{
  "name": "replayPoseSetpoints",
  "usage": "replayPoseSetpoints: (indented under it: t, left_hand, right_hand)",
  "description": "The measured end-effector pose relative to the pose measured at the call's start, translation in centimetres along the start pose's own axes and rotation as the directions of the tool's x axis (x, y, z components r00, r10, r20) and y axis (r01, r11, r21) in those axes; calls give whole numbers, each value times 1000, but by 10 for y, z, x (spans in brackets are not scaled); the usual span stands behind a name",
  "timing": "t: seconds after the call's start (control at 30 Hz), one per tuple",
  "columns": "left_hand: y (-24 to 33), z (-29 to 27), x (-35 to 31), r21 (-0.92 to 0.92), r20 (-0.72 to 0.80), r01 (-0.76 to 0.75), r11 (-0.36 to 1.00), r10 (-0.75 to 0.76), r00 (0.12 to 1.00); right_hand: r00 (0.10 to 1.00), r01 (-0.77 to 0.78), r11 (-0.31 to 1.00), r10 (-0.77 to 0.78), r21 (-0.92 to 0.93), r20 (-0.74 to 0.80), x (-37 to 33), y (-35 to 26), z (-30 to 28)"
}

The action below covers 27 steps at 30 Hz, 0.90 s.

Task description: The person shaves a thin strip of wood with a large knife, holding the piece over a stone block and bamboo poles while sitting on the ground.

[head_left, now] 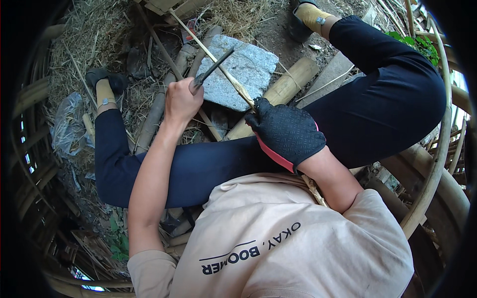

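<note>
At the far left of the frame, a crumpled clear plastic bag (71,124) lies on the straw-strewn ground beside the person's dark-trousered left leg (115,149). Right of it, above the centre-left, the bare left hand (182,102) has its fingers clamped around the handle of a knife (215,67), whose dark blade slants toward the upper right. The blade crosses in front of a thin, pale stick (237,85); whether the two touch, one cannot tell.

The stick runs from the upper left of centre down to the middle of the frame, clear of the left fingers, its lower part passing into the right ones. Behind it, at upper centre, sits a rough grey stone block (248,67), with a bamboo piece (290,82) just to its right.

Near the centre, the right hand (288,133), in a black glove with pink edging, has its fingers closed on the stick, though their undersides are hidden. Green leaves (420,47) show at the upper right.
</note>
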<state>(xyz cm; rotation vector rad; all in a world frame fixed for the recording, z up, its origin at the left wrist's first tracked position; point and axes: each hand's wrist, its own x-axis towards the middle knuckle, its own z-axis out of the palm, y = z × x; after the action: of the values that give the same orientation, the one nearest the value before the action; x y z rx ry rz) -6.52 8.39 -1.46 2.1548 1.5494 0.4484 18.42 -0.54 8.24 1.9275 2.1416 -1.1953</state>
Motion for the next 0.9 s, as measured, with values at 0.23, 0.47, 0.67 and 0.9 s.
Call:
replayPoseSetpoints:
  t: [0.23,0.47,0.67,0.9]
  left_hand:
    - [14,-9,-1,-27,157,81,996,-76,985]
    - [13,-9,-4,5,98,-32,999,32,995]
    - [18,-10,-10,7,72,-131,991,130,989]
    - [2,-8,0,0,36,1,1000,-1,999]
  right_hand:
    - [999,-24,999,23,-41,-29,0,0,-3]
    - [998,20,999,-22,-42,-55,1,1,2]
    - [995,34,996,-41,-84,-89,1,3,5]
    - [995,27,996,-35,-83,-96,0,2,5]
